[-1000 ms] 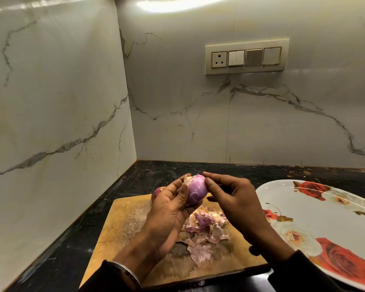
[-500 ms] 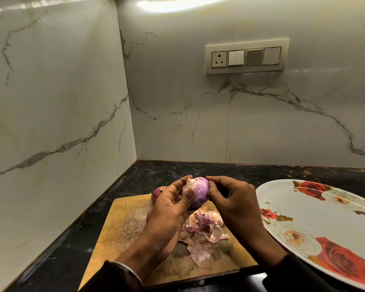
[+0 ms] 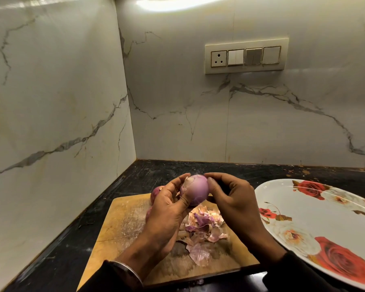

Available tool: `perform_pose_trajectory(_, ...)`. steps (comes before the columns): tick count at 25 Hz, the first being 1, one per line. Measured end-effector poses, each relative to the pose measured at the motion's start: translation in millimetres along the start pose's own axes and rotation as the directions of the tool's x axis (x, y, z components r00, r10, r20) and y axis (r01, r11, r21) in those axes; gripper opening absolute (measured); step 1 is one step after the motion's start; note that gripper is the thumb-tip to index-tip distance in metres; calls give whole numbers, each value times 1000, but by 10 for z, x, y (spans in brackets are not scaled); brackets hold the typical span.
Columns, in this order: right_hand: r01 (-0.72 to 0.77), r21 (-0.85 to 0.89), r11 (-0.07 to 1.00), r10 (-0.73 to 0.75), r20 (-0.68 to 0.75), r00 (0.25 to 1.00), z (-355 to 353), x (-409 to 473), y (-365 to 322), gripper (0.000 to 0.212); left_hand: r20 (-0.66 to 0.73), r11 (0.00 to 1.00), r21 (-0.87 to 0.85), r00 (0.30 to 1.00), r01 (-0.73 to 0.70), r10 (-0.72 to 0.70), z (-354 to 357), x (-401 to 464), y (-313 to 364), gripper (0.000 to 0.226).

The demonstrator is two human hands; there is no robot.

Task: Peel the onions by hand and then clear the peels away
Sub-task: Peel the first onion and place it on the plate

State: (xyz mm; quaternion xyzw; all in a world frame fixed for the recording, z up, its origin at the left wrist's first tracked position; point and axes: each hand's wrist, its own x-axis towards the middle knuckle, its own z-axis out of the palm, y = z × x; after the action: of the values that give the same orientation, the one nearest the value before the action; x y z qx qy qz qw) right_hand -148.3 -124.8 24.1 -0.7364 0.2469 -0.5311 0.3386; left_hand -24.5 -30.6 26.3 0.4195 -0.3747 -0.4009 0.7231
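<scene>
Left hand (image 3: 167, 209) and right hand (image 3: 234, 199) both grip 1 round purple onion (image 3: 195, 189) | 1 unpeeled red onion (image 3: 155, 191) far left on wooden board (image 3: 122, 220) | 1 pile of papery peels (image 3: 202, 230) beneath | 1 rose-patterned white plate (image 3: 316, 216) right.

A wooden cutting board (image 3: 124, 220) lies on the dark bench (image 3: 57, 258). Just right of it sits a white rose-patterned plate (image 3: 325, 218). A switch panel (image 3: 246, 56) is mounted on the marble wall (image 3: 51, 102).
</scene>
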Motion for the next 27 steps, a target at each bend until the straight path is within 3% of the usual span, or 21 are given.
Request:
perform_pose_trajectory(2,-114,145,983,106,58,993,-16,21,-5,23,5,999,34,1000,-5,5,-19,2,-9,48)
perform_pose_trajectory(4,-148,169,974,132,101,986,-65,45,-10,21,7,995,98,1000,-13,12,-36,2,-28,48)
perform_pose_trajectory(13,8,-135,991,20,199,980,-237,144,-8,19,59,899,417,991,-131,117,-27,-25,-44,42)
perform_pose_trajectory(22,30,-167,985,-4,155,988,-196,119,13,16,67,878,456,990,-144,127,-26,-39,-54,41)
perform_pose_trajectory(27,-11,-140,990,40,205,978,-228,132,-5,16,70,877,461,991,-135,116,-24,-37,-36,42)
